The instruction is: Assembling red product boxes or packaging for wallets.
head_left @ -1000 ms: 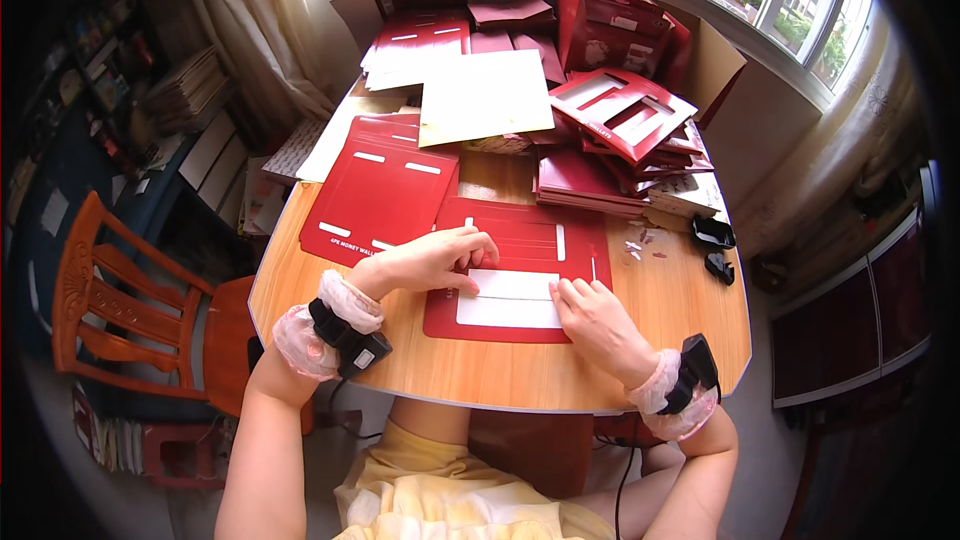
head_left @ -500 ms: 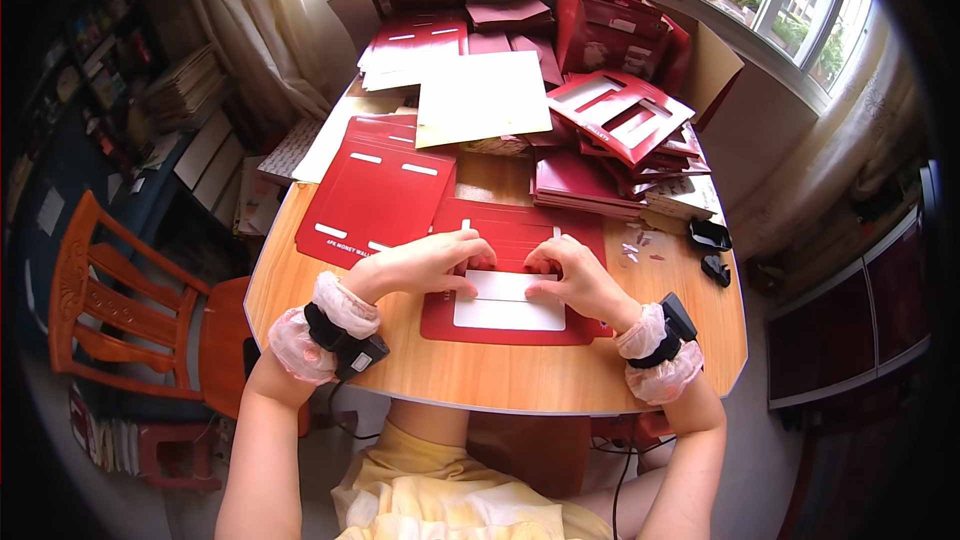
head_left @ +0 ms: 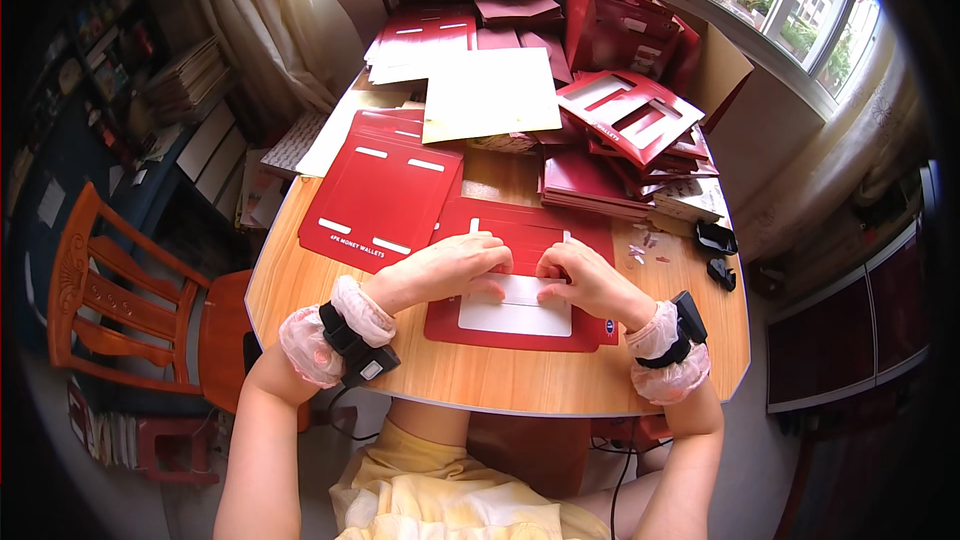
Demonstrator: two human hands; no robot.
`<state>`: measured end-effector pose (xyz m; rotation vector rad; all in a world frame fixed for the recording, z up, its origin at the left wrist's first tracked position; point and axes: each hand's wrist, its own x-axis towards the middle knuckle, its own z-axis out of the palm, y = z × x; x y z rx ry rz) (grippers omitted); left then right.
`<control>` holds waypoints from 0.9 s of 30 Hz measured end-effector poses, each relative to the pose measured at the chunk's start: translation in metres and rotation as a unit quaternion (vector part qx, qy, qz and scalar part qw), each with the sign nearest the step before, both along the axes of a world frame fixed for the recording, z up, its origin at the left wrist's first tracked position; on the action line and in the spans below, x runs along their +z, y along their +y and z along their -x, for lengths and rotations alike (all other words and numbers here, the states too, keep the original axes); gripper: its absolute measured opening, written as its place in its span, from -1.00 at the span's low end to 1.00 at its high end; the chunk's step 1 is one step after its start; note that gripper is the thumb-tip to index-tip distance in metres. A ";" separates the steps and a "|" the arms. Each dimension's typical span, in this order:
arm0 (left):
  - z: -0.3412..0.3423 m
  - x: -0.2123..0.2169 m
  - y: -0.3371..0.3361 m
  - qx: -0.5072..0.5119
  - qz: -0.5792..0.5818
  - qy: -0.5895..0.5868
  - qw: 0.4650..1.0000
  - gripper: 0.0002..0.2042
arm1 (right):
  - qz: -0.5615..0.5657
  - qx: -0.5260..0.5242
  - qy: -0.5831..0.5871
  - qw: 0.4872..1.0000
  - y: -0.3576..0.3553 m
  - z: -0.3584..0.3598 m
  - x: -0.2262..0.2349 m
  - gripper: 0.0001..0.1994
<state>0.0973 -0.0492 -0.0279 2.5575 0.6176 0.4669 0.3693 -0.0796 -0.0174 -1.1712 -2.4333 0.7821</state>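
In front of me lies a flat red cardboard sheet (head_left: 445, 325) with narrow white slots, on top of other red sheets. Across its middle is a white creased card panel (head_left: 515, 318); whether it is joined to the sheet I cannot tell. My left hand (head_left: 470, 265) grips the panel's upper left corner, fingers curled behind and thumb on the white face. At the upper right corner my right hand (head_left: 580, 272) pinches it the same way. The curled fingers hide the panel's upper corners. Both wrists wear pale scrunchies and black strapped devices.
A stack of printed red sheets (head_left: 375, 190) lies left. Behind are a white sheet (head_left: 492, 95), folded red sleeves with cut-out windows (head_left: 635, 120) and a red box (head_left: 620, 25). Small scraps (head_left: 640, 245) and black straps (head_left: 716, 238) lie right. A wooden chair (head_left: 135, 290) stands left.
Both hands keep their grip on the white panel; the fingers have shifted slightly, with the thumbs still on its face. The whole view has moved a little. Nothing was let go.
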 end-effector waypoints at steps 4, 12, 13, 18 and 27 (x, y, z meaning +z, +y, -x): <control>0.003 0.002 -0.001 -0.001 0.000 0.009 1.000 -0.68 | -0.001 0.007 0.010 1.000 -0.001 0.001 0.001 -0.78; 0.005 0.016 -0.004 -0.019 -0.043 0.044 0.998 -0.68 | -0.065 0.059 0.009 0.996 -0.004 0.000 0.004 -0.76; 0.006 0.017 -0.004 -0.027 -0.050 0.033 0.998 -0.70 | -0.060 0.054 0.009 0.997 -0.005 0.002 0.006 -0.75; 0.005 0.021 -0.008 -0.024 -0.016 0.043 0.999 -0.74 | -0.032 0.046 -0.009 0.998 -0.011 0.009 0.016 -0.73; 0.008 0.014 -0.006 -0.030 -0.040 0.001 0.999 -0.74 | -0.040 0.052 -0.011 0.998 -0.013 0.009 0.010 -0.80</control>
